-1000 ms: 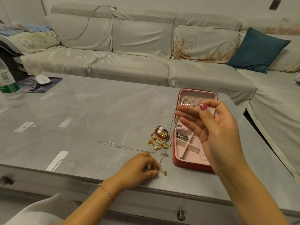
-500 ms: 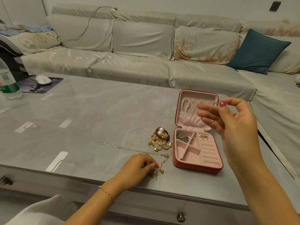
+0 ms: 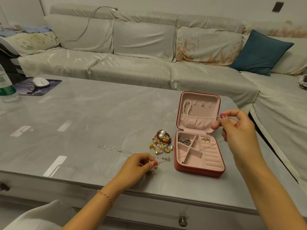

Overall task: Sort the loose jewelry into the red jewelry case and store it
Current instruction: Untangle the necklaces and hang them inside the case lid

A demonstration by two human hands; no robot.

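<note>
The red jewelry case [image 3: 199,170] lies open on the grey table, pink inside, with a pearl strand [image 3: 186,107] hung in its lid and a silver piece [image 3: 184,141] in one compartment. My right hand [image 3: 235,130] pinches one end of a thin chain necklace [image 3: 202,148] that stretches taut across the case. My left hand [image 3: 139,166] pinches the chain's other end near the table's front edge, beside small gold charms [image 3: 150,173]. A pile of loose jewelry [image 3: 162,141] sits left of the case. A second silver chain [image 3: 116,149] lies flat on the table.
A white mouse [image 3: 40,82] on a dark mat and a water bottle [image 3: 6,90] stand at the table's far left. A pale sofa [image 3: 132,67] with a blue cushion [image 3: 261,53] runs behind and to the right of the table.
My right hand has carried its end of the chain from over the case lid out past the case's right side, pulling the chain across the open case. My left hand stays put.
</note>
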